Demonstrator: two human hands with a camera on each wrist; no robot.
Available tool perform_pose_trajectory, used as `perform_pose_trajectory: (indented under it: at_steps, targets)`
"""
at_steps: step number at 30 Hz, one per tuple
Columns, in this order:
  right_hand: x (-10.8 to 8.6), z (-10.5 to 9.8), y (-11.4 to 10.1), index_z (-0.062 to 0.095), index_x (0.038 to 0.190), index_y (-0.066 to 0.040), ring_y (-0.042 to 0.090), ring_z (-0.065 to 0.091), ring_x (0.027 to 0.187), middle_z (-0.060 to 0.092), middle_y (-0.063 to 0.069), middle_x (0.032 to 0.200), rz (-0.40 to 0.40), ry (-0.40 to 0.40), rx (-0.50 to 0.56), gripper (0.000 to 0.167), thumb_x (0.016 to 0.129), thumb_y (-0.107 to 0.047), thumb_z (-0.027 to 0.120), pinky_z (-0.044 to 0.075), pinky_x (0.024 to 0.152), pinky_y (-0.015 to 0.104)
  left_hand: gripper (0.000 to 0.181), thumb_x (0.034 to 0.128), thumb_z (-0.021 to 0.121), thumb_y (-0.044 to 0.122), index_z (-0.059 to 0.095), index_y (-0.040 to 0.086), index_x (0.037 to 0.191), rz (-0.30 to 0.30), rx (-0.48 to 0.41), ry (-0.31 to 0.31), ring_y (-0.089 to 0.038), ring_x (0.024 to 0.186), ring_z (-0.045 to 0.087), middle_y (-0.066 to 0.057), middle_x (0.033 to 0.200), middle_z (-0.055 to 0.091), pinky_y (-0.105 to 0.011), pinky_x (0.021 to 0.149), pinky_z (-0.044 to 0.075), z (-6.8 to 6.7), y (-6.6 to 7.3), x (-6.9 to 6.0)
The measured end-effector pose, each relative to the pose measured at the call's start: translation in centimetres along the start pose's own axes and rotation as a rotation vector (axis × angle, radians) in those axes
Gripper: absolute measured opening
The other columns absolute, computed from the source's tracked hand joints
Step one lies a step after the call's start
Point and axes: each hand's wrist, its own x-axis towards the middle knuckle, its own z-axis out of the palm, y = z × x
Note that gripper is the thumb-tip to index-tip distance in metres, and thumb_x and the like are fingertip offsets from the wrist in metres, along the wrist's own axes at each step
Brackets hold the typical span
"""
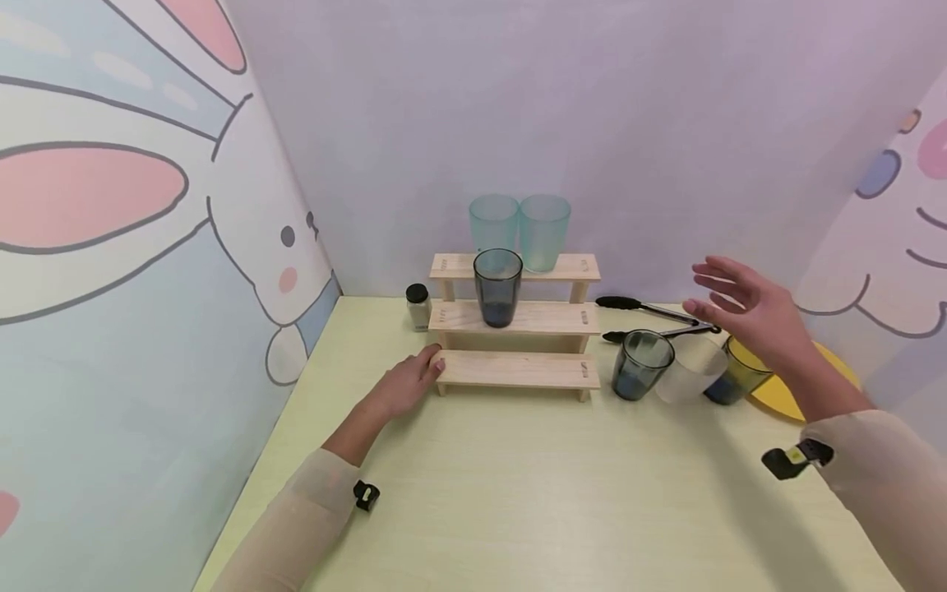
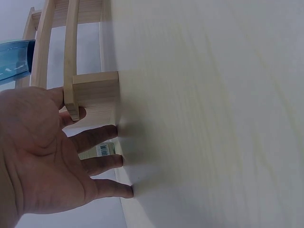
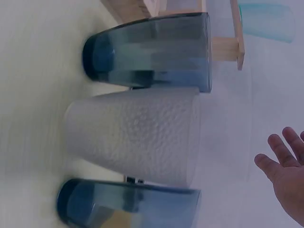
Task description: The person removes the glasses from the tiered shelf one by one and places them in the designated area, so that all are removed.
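A three-tier wooden rack [image 1: 514,368] stands against the back wall. My left hand [image 1: 405,385] pinches the left end of its lowest board between thumb and index finger, and the other fingers reach down to the table in the left wrist view. A dark blue-grey glass [image 1: 498,288] stands upright on the middle tier. Two pale teal cups [image 1: 494,222] [image 1: 544,233] are on the top tier. My right hand [image 1: 750,308] hovers with spread fingers, holding nothing, above a grey-blue glass [image 1: 642,364], a frosted white cup [image 3: 135,135] and another blue glass [image 3: 128,202].
Black-handled tongs [image 1: 654,308] lie behind the glasses at the right. A yellow plate [image 1: 787,396] sits under my right forearm. Left of the rack stands a small jar with a black lid [image 1: 418,307]. Printed walls [image 1: 281,164] border the table.
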Motion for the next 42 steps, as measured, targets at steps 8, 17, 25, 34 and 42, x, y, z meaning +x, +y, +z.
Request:
perform_pose_trajectory:
  at_steps: [8,17,25,34,42]
  targets:
    - [2.5,3.5,-2.8,0.038,0.173,-0.031,0.024,0.056,0.155,0.054,0.007,0.169,-0.045,-0.02,-0.003,0.087,0.101,-0.03,0.086,0.048,0.111,0.011,0.092,0.1076,0.018,0.085,0.036,0.021,0.172,-0.004,0.006,0.004,-0.049,0.147,0.059,-0.023,0.156,0.064,-0.072,0.111,0.049,-0.1,0.3,-0.1]
    - [4.2,7.9,-5.4,0.04,0.172,-0.019,0.036,0.051,0.158,0.053,0.013,0.169,-0.094,-0.087,0.055,0.09,0.098,-0.029,0.089,0.041,0.128,0.054,0.079,0.1142,0.025,0.074,0.037,0.02,0.171,0.01,0.008,0.011,-0.049,0.146,0.06,-0.022,0.158,0.063,-0.072,0.11,0.05,-0.1,0.5,-0.6]
    - [5.7,11.8,-7.0,0.042,0.17,-0.016,0.035,0.054,0.155,0.056,0.012,0.167,-0.14,-0.155,0.073,0.088,0.098,-0.032,0.089,0.042,0.128,0.054,0.087,0.1109,0.022,0.08,0.036,0.019,0.172,0.012,0.006,0.017,-0.048,0.148,0.059,-0.022,0.159,0.062,-0.072,0.112,0.049,0.1,0.2,-0.2]
    - [6.8,15.0,-8.6,0.044,0.169,-0.015,0.033,0.055,0.155,0.058,0.012,0.165,-0.158,-0.199,0.09,0.089,0.097,-0.037,0.09,0.043,0.128,0.054,0.088,0.1109,0.021,0.08,0.035,0.019,0.172,0.024,0.017,0.006,-0.05,0.148,0.057,-0.024,0.158,0.062,-0.072,0.112,0.049,-1.0,1.5,-0.4]
    - [7.6,18.1,-9.7,0.038,0.173,-0.015,0.03,0.054,0.156,0.056,0.011,0.166,-0.154,-0.211,0.097,0.098,0.094,-0.041,0.091,0.044,0.128,0.051,0.086,0.111,0.021,0.079,0.035,0.021,0.172,-0.011,0.011,0.0,-0.049,0.147,0.059,-0.024,0.158,0.063,-0.073,0.111,0.049,-0.4,0.7,0.0]
